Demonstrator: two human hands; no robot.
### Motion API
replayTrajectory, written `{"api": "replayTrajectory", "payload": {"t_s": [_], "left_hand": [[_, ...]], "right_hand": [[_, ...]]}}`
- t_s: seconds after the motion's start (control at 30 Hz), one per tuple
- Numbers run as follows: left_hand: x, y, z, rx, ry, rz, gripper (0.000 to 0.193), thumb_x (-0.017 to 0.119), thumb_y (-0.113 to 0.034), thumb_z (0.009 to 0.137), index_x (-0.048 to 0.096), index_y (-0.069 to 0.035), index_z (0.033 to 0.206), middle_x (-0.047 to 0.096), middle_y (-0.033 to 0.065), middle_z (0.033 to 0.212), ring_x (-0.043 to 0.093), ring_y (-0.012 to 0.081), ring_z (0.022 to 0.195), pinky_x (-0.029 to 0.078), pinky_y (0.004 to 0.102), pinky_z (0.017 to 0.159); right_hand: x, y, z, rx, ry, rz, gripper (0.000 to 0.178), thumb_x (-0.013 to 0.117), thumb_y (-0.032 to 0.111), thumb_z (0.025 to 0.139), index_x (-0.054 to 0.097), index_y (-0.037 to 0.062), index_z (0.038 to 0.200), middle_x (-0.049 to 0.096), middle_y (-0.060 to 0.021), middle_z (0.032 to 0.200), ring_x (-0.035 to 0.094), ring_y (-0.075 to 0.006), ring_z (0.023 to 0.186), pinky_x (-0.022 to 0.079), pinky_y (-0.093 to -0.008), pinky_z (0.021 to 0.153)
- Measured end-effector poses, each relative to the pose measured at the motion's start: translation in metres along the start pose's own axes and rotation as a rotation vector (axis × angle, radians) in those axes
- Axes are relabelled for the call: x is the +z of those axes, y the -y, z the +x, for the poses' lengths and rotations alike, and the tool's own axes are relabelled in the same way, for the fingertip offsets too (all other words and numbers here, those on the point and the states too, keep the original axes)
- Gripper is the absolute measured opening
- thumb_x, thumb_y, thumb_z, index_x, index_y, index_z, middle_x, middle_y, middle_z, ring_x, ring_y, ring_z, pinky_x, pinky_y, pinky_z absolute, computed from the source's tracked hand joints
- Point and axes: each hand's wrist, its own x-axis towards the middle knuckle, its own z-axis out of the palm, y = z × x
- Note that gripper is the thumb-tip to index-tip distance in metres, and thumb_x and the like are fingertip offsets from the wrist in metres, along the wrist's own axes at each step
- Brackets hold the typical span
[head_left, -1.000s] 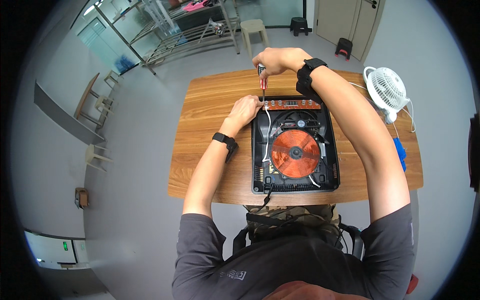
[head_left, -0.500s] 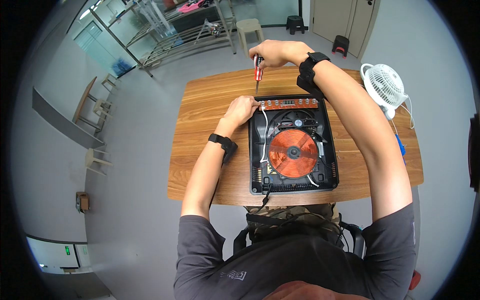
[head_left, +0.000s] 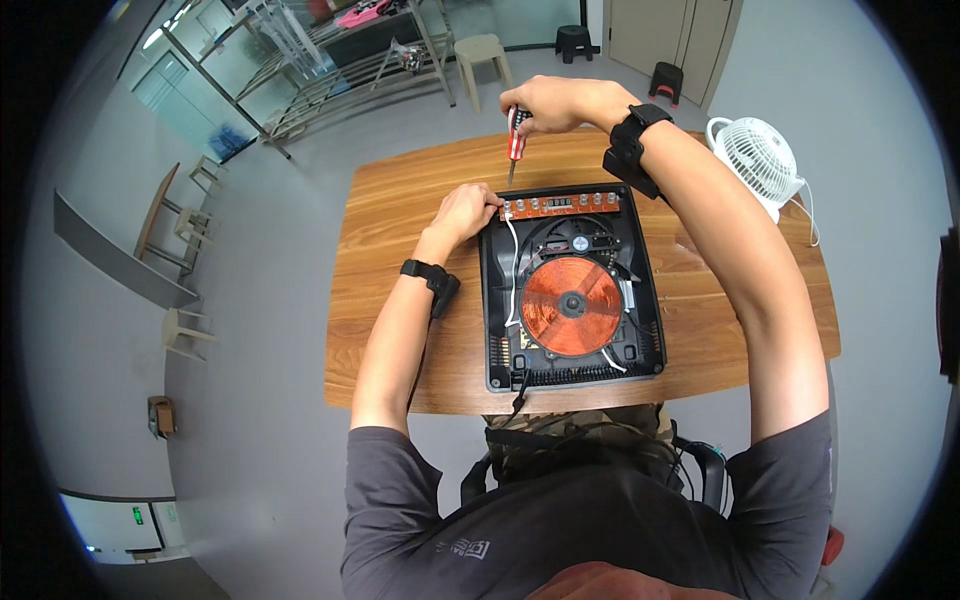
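An opened induction cooker (head_left: 650, 300) lies on the wooden table, its black housing showing a round copper coil (head_left: 571, 306). Along its far edge runs an orange circuit board (head_left: 560, 206) with several round buttons and a small display. My right hand (head_left: 556, 104) is closed around the red-and-white handle of a screwdriver (head_left: 515, 140), whose tip points down near the housing's far left corner. My left hand (head_left: 467, 209) rests at that same corner, fingers pressed together at the board's left end; whether they pinch anything is hidden. A white cable (head_left: 516, 265) runs down from the board beside the coil.
On the table's far right stands a white fan (head_left: 755, 160) with its cord. A black power cord (head_left: 519, 400) leaves the cooker's near edge. Beyond the table are a beige stool (head_left: 482, 60), black stools (head_left: 574, 44) and a metal rack (head_left: 350, 75).
The whole view has shifted slightly, so the table and cooker appear a little further left. Both hands keep nearly the same place at the cooker's far left corner, the screwdriver still held upright.
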Motion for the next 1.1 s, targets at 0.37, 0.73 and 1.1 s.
{"api": "replayTrajectory", "payload": {"t_s": [0.37,0.73,1.1], "left_hand": [[0.009,0.014,0.010,-0.230,0.012,-0.344,0.033,0.053,0.001,0.087,0.080,-0.003,0.106,0.077,0.0194,0.103,0.074,0.0295,0.099,0.056,0.0378,0.093],[-0.004,0.013,0.004,-0.105,-0.113,-0.219,0.025,0.062,-0.004,0.089,0.078,-0.002,0.108,0.076,0.0187,0.098,0.074,0.0304,0.092,0.058,0.0393,0.085],[-0.020,-0.008,0.004,-0.086,-0.142,-0.265,0.024,0.063,-0.008,0.087,0.078,-0.001,0.104,0.075,0.0211,0.106,0.072,0.0363,0.101,0.056,0.0422,0.095]], "right_hand": [[0.006,0.016,0.008,-0.041,0.042,0.000,0.042,0.074,0.026,0.093,0.061,0.0038,0.126,0.072,-0.0186,0.110,0.067,-0.0389,0.106,0.052,-0.0457,0.089],[0.018,0.019,0.021,-0.076,0.064,-0.005,0.039,0.075,0.024,0.092,0.061,0.0040,0.123,0.073,-0.0176,0.108,0.067,-0.0391,0.104,0.053,-0.0471,0.088],[0.012,0.025,0.018,-0.048,0.081,-0.056,0.040,0.076,0.026,0.092,0.061,0.0049,0.123,0.073,-0.0172,0.109,0.067,-0.0387,0.104,0.053,-0.0462,0.088]]}}
